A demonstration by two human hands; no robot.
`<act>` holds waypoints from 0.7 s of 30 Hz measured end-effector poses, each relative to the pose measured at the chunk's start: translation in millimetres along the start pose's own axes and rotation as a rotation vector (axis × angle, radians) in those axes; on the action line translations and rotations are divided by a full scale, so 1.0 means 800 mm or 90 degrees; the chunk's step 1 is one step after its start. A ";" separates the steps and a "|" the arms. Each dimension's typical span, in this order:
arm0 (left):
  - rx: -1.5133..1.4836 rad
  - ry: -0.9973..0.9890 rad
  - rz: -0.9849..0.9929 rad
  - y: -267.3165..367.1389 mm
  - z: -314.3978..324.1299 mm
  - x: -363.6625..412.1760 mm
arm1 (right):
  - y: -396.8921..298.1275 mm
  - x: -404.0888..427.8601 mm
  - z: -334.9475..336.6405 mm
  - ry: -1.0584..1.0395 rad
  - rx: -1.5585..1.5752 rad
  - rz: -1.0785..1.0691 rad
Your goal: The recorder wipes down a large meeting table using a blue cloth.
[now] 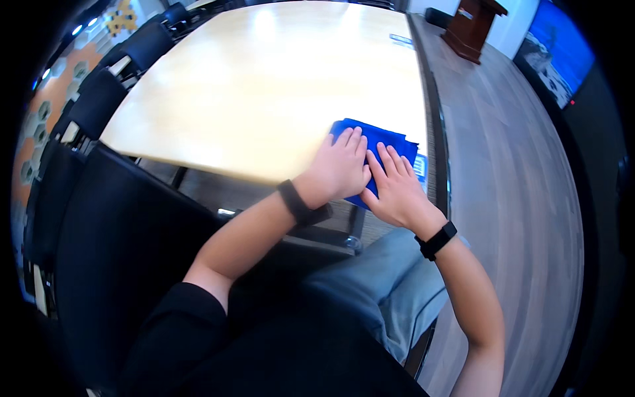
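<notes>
A blue folded cloth (384, 138) lies flat at the near right corner of a pale wooden table (258, 89). My left hand (340, 166) rests palm down on its left part, fingers pointing away from me. Palm down on the right part lies my right hand (397, 186), fingers a little spread. The two hands are side by side, close to each other at the thumbs, and neither grips the cloth. Both wrists wear dark bands. Much of the cloth's near part is hidden under the hands.
A blue-and-white label (419, 166) is on the table beside the cloth, and another (401, 39) lies at the far right edge. Black chairs (99, 104) line the left side. A wooden lectern (471, 30) and a lit screen (558, 54) stand beyond, at the right.
</notes>
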State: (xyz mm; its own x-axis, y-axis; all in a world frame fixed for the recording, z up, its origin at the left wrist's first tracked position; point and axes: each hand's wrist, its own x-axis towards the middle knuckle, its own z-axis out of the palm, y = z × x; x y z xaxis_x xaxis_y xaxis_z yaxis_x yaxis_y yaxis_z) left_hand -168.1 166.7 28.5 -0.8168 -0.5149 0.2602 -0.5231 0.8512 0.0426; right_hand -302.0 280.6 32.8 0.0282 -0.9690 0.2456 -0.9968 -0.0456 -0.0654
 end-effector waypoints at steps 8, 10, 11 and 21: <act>-0.017 -0.048 -0.111 -0.078 -0.019 -0.036 | -0.057 0.067 0.031 0.010 0.063 -0.063; -0.027 -0.072 -0.143 -0.099 -0.028 -0.040 | -0.066 0.096 0.027 0.004 0.069 -0.083; -0.026 -0.085 -0.169 -0.113 -0.034 -0.045 | -0.074 0.118 0.008 -0.094 0.100 -0.107; 0.076 -0.124 -0.334 -0.221 -0.043 -0.070 | -0.004 0.281 0.029 -0.216 1.006 0.081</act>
State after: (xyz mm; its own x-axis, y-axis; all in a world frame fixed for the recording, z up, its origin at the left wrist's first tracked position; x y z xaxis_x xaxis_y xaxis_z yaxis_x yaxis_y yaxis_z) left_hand -21.6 48.6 39.5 -0.4648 -0.8840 0.0506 -0.8850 0.4656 0.0056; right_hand -291.1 56.9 65.8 0.1844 -0.9821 -0.0381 0.0677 0.0514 -0.9964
